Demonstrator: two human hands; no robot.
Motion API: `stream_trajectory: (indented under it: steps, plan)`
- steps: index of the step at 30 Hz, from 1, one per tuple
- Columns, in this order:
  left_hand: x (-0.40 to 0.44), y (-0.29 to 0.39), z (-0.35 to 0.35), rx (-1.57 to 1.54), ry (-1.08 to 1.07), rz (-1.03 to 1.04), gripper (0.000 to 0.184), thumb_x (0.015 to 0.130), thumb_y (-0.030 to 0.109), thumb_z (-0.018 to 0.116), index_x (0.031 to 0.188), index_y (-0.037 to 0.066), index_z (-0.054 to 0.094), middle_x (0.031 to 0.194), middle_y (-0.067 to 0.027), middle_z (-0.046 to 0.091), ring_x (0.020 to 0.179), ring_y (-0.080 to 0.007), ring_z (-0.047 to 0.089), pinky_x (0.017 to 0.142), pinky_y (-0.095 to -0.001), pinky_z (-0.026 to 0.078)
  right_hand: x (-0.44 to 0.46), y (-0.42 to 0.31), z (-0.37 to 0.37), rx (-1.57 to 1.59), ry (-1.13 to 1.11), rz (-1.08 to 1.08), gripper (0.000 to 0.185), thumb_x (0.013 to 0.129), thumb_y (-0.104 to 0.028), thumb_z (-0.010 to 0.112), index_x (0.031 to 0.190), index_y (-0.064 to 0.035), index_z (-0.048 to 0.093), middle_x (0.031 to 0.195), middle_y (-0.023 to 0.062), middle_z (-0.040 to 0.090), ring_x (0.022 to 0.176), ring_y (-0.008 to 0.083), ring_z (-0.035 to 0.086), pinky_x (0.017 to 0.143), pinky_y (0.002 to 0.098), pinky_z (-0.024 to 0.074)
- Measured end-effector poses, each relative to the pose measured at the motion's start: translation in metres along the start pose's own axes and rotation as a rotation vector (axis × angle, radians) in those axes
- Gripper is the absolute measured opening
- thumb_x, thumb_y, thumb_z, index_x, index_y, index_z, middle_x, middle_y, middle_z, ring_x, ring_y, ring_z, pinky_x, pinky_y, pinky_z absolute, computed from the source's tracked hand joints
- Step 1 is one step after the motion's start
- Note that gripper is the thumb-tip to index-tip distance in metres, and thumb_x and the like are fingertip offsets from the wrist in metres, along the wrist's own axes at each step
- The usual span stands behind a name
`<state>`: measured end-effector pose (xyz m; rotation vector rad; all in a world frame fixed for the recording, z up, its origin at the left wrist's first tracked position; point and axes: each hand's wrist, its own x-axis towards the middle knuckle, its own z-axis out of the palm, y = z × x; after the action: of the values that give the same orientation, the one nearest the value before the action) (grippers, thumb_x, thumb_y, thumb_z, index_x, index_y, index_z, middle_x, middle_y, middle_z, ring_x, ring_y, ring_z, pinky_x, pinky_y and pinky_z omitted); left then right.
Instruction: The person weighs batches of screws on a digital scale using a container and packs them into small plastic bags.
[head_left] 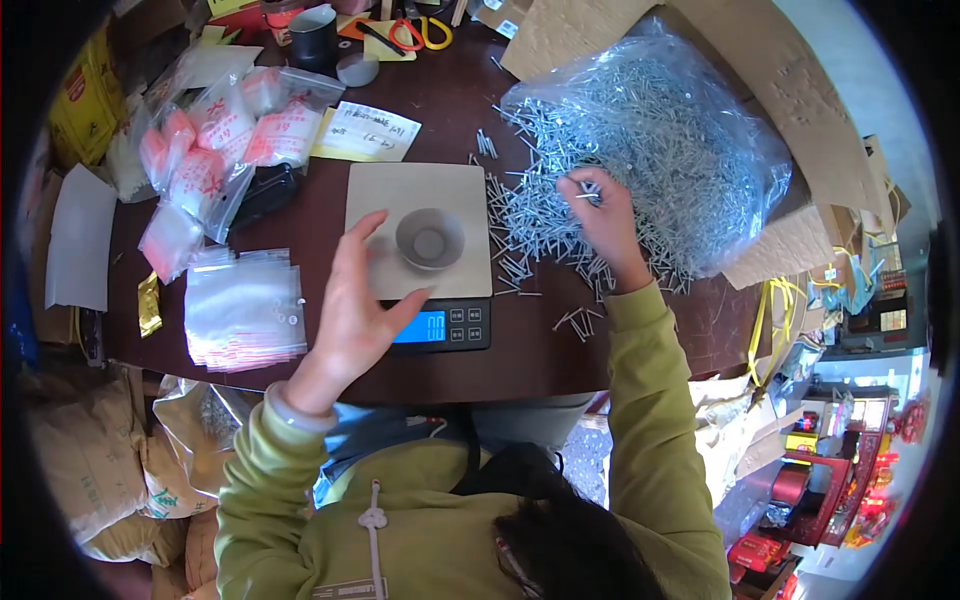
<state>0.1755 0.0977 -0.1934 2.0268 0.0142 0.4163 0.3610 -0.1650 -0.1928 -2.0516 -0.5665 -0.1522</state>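
Observation:
A small grey cup [430, 240] sits on the square beige platform [375, 190] of a digital scale, whose blue display [418, 327] reads 0.0. My left hand [358, 305] is beside the cup, thumb and fingers spread apart, holding nothing. Over at the heap of loose silver screws or nails [640, 140], my right hand [607, 218] is closed around a few of them [588, 193], their shiny ends showing between the fingers. The heap spills from a clear plastic bag [755, 170] onto the dark table.
Empty clear zip bags [243, 305] are stacked at the left. Filled bags with red print [220, 130] lie behind them. A cardboard box [790, 70] stands around the heap. Orange and yellow scissors [420, 35] and a dark mug [313, 40] are at the back.

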Motion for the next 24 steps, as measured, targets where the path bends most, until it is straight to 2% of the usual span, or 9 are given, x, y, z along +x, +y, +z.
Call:
stream_trajectory:
  steps: [2,5,6,8,11,18,19,22,24]
  plan:
    - [0.013,-0.006,0.015,0.030,-0.004,0.041,0.083,0.067,0.005,0.080,0.137,0.004,0.035,0.133,-0.0159,0.047,0.125,-0.0289,0.046,0.100,-0.0392,0.039,0.003,-0.038,0.020,0.188,-0.136,0.150,0.016,0.085,-0.016,0.070,0.090,-0.0022,0.063,0.077,0.0041,0.066,0.069,0.0100,0.060,0.063,0.0256,0.0476]
    - [0.025,-0.011,0.034,-0.029,-0.020,-0.034,0.090,0.065,0.008,0.082,0.139,0.004,0.032,0.129,-0.0182,0.049,0.121,-0.0304,0.050,0.099,-0.0389,0.041,0.000,-0.069,0.058,0.149,-0.182,-0.062,0.015,0.087,-0.015,0.068,0.090,-0.0018,0.062,0.075,0.0043,0.066,0.067,0.0099,0.061,0.060,0.0264,0.0485]
    - [0.027,-0.010,0.037,-0.064,-0.028,-0.043,0.090,0.066,0.008,0.081,0.139,0.003,0.030,0.128,-0.0194,0.050,0.119,-0.0328,0.050,0.099,-0.0395,0.041,-0.003,-0.077,0.071,0.172,-0.172,-0.123,0.016,0.087,-0.016,0.067,0.091,-0.0020,0.061,0.080,0.0082,0.067,0.070,0.0155,0.065,0.061,0.0290,0.0492]
    - [0.031,-0.008,0.041,-0.137,-0.048,-0.063,0.090,0.067,0.008,0.079,0.140,0.002,0.026,0.124,-0.0219,0.052,0.116,-0.0376,0.052,0.098,-0.0407,0.043,-0.011,-0.085,0.092,0.135,-0.138,-0.265,0.016,0.090,-0.016,0.063,0.093,-0.0013,0.058,0.081,0.0082,0.060,0.072,0.0173,0.058,0.065,0.0307,0.0466]
    - [0.030,-0.005,0.043,-0.139,-0.069,-0.091,0.086,0.066,0.005,0.077,0.137,0.000,0.030,0.121,-0.0238,0.055,0.113,-0.0375,0.056,0.094,-0.0409,0.046,-0.027,-0.096,0.101,0.047,-0.213,-0.304,0.015,0.091,-0.016,0.060,0.095,-0.0021,0.056,0.087,0.0133,0.056,0.073,0.0285,0.058,0.064,0.0354,0.0464]
    - [0.031,-0.003,0.045,-0.251,-0.105,-0.053,0.082,0.066,0.005,0.078,0.135,-0.001,0.034,0.121,-0.0238,0.056,0.114,-0.0369,0.056,0.096,-0.0403,0.045,-0.029,-0.088,0.094,0.005,-0.192,-0.550,0.011,0.088,-0.010,0.063,0.092,-0.0015,0.058,0.087,0.0121,0.057,0.074,0.0271,0.057,0.065,0.0333,0.0470]
    - [0.030,-0.002,0.045,-0.265,-0.107,-0.055,0.082,0.066,0.005,0.078,0.135,-0.001,0.034,0.122,-0.0238,0.055,0.115,-0.0368,0.055,0.096,-0.0403,0.045,-0.029,-0.088,0.092,0.033,-0.183,-0.521,0.011,0.087,-0.010,0.064,0.092,-0.0020,0.058,0.087,0.0122,0.058,0.075,0.0280,0.058,0.066,0.0344,0.0471]
    - [0.026,-0.001,0.045,-0.243,-0.080,-0.051,0.080,0.068,0.003,0.078,0.137,0.003,0.036,0.127,-0.0184,0.052,0.120,-0.0268,0.052,0.099,-0.0365,0.041,-0.026,-0.084,0.085,0.095,-0.130,-0.423,0.013,0.085,-0.012,0.065,0.090,-0.0021,0.059,0.084,0.0122,0.059,0.076,0.0289,0.059,0.067,0.0360,0.0474]
    - [0.019,-0.005,0.036,-0.233,-0.080,0.014,0.078,0.070,0.001,0.077,0.137,0.002,0.036,0.132,-0.0166,0.049,0.126,-0.0264,0.046,0.104,-0.0376,0.038,-0.023,-0.076,0.071,0.099,-0.060,-0.344,0.013,0.086,-0.012,0.066,0.089,-0.0006,0.059,0.080,0.0121,0.058,0.074,0.0272,0.059,0.067,0.0350,0.0473]
